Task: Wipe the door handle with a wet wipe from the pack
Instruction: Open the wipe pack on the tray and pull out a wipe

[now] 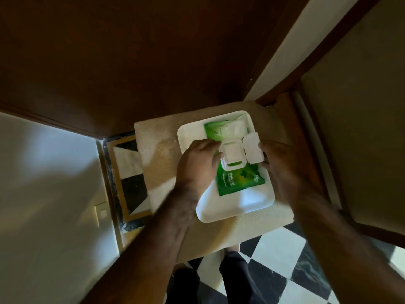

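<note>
A green wet wipe pack (237,183) lies in a white tray (236,207) on a cream cushioned stool. Its white plastic lid (253,151) is flipped open to the right, showing the white opening frame (232,155). My left hand (197,165) rests on the pack's left side, fingers touching the frame. At the lid's right edge my right hand (287,170) has its fingertips on the lid. The dark wooden door (131,62) fills the upper view; no door handle is visible.
The cream stool (162,172) stands against the door. A wooden door frame (282,99) and a cream wall (359,128) are on the right. A white wall with a light switch (101,212) is on the left. Black-and-white checkered floor (285,270) lies below, with my dark trouser legs.
</note>
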`<action>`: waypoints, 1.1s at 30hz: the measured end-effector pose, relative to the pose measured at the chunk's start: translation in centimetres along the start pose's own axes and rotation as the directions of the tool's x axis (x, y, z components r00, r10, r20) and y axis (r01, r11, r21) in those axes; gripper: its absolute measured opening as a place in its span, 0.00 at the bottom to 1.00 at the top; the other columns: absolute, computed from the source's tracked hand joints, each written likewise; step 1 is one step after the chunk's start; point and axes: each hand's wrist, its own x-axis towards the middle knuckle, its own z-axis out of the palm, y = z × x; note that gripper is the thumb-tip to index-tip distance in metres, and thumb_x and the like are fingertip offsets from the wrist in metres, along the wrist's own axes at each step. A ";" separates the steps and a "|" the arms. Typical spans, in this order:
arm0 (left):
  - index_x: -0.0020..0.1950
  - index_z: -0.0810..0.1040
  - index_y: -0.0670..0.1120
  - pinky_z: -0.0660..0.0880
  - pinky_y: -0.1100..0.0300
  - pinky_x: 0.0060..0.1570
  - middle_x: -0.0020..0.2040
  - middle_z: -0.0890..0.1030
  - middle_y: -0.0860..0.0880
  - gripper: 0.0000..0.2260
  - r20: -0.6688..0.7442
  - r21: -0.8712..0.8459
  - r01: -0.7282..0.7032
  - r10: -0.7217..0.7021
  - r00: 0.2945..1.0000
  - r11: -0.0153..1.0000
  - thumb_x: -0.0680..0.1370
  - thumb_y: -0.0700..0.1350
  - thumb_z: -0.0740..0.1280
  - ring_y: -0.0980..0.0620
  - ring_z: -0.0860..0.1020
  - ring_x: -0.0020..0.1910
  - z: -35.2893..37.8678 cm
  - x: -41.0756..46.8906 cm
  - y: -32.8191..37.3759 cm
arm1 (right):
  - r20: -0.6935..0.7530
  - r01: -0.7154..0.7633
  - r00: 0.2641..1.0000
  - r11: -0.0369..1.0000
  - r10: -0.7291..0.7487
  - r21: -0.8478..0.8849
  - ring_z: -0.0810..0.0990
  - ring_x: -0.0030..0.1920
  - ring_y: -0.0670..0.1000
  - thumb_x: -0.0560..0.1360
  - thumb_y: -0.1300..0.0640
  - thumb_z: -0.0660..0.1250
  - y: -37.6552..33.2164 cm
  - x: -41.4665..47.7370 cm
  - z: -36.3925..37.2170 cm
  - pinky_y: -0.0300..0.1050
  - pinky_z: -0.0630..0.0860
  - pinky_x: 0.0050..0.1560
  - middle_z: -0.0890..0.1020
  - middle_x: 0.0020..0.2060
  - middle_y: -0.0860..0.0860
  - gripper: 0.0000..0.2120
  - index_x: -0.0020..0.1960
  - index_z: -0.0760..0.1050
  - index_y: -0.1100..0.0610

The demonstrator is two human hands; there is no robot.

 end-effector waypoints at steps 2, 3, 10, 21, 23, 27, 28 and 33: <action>0.71 0.81 0.44 0.75 0.46 0.66 0.67 0.83 0.43 0.17 0.143 0.113 -0.045 0.028 0.989 0.993 0.84 0.49 0.66 0.40 0.77 0.68 0.7 1.4 1.0 | 0.001 0.004 1.000 0.999 -0.004 0.044 0.88 0.37 0.42 0.86 0.57 0.68 0.2 0.2 0.0 0.40 0.84 0.42 0.90 0.35 0.44 0.14 0.43 0.85 0.50; 0.72 0.80 0.46 0.74 0.46 0.65 0.68 0.81 0.45 0.18 0.198 0.211 -0.072 0.029 0.980 0.975 0.85 0.51 0.64 0.41 0.75 0.69 1.1 2.0 1.3 | 0.007 0.001 1.000 0.998 -0.001 0.056 0.88 0.35 0.41 0.86 0.57 0.68 0.3 0.2 0.1 0.37 0.84 0.38 0.89 0.33 0.43 0.14 0.43 0.84 0.50; 0.65 0.79 0.47 0.66 0.46 0.61 0.65 0.77 0.47 0.12 0.228 0.512 -0.086 -0.039 0.973 0.855 0.83 0.46 0.65 0.42 0.71 0.69 3.1 2.7 3.0 | 0.026 0.007 1.000 0.998 -0.008 0.062 0.88 0.37 0.42 0.87 0.53 0.67 1.4 0.8 0.0 0.37 0.84 0.39 0.89 0.34 0.43 0.14 0.44 0.85 0.48; 0.53 0.88 0.45 0.81 0.51 0.62 0.55 0.89 0.46 0.11 0.164 -0.427 0.580 -0.571 0.804 0.694 0.72 0.38 0.74 0.46 0.85 0.57 2.0 3.3 3.4 | 0.143 0.384 0.923 0.861 -0.356 -0.334 0.89 0.51 0.53 0.87 0.53 0.68 1.7 -1.1 0.7 0.59 0.86 0.55 0.90 0.50 0.52 0.12 0.60 0.88 0.57; 0.52 0.87 0.45 0.82 0.52 0.58 0.51 0.89 0.45 0.11 0.137 -0.624 0.599 -0.685 0.715 0.501 0.72 0.37 0.75 0.45 0.85 0.54 1.1 2.5 2.7 | 0.208 0.486 0.873 0.754 -0.441 -0.442 0.87 0.56 0.55 0.87 0.54 0.67 1.5 -1.8 1.1 0.58 0.84 0.60 0.88 0.58 0.54 0.14 0.67 0.85 0.60; 0.52 0.83 0.45 0.79 0.60 0.43 0.49 0.86 0.46 0.09 0.203 -0.847 0.501 -0.764 0.613 0.178 0.74 0.34 0.75 0.49 0.84 0.49 -0.9 0.7 0.4 | 0.493 0.610 0.754 0.186 -0.433 -0.770 0.76 0.73 0.56 0.88 0.49 0.61 2.4 -2.8 2.8 0.50 0.79 0.68 0.76 0.75 0.54 0.22 0.77 0.77 0.57; 0.52 0.82 0.45 0.79 0.61 0.42 0.49 0.86 0.47 0.09 0.208 -0.857 0.487 -0.755 0.622 0.166 0.75 0.34 0.75 0.50 0.84 0.49 -1.1 0.4 0.0 | 0.519 0.592 0.755 0.075 -0.400 -0.803 0.72 0.77 0.56 0.89 0.47 0.58 2.7 -3.1 3.2 0.50 0.76 0.71 0.72 0.79 0.54 0.24 0.80 0.73 0.56; 0.48 0.80 0.48 0.81 0.60 0.43 0.42 0.81 0.52 0.11 0.138 -0.868 0.429 -0.708 0.693 0.251 0.76 0.33 0.75 0.53 0.83 0.45 -1.8 -0.5 -0.9 | 0.496 0.493 0.784 -0.111 -0.374 -0.863 0.68 0.80 0.59 0.88 0.49 0.58 2.8 -4.2 4.7 0.52 0.71 0.76 0.67 0.82 0.57 0.26 0.83 0.69 0.58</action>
